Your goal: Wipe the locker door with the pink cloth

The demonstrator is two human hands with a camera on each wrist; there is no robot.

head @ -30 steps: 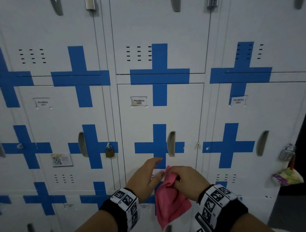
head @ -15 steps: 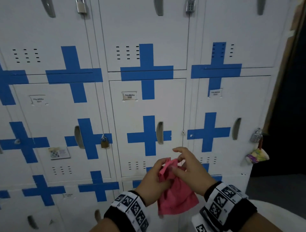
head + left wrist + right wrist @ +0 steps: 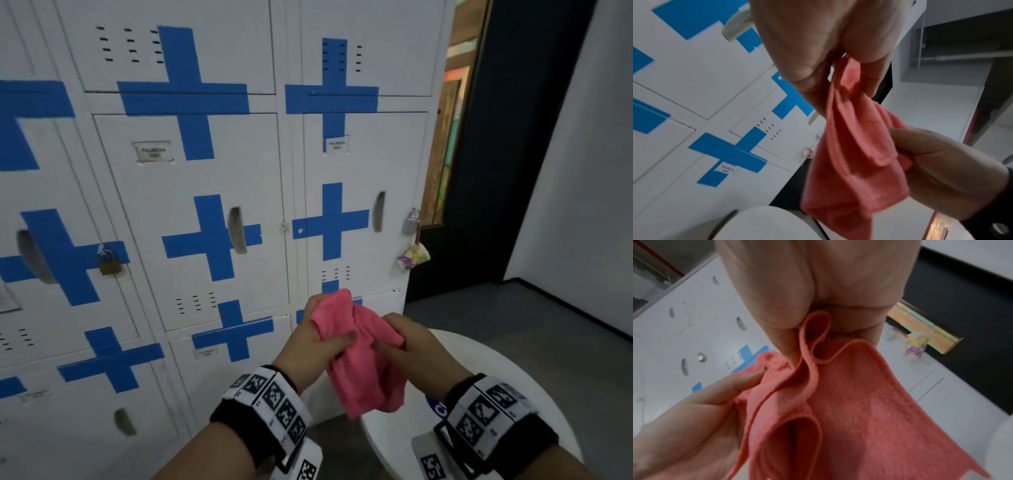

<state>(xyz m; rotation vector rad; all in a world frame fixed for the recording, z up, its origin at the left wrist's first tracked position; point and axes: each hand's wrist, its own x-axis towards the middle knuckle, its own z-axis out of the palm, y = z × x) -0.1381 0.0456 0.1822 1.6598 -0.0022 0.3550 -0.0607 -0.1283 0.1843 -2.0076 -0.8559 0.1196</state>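
Hands low: left hand (image 3: 313, 337) and right hand (image 3: 416, 346) both pinch the crumpled pink terry cloth (image 3: 363, 356); the white-and-blue metal locker door (image 3: 205, 205) stands ahead, up-left, untouched.

You are looking at open air between your hands and the locker door (image 3: 191, 212) at frame centre. A brass padlock (image 3: 109, 263) is hanging at centre left, a silver padlock (image 3: 410, 222) with a dangling pouch (image 3: 412, 257) at centre right; a white round table (image 3: 394, 442) is crowding the lower right.
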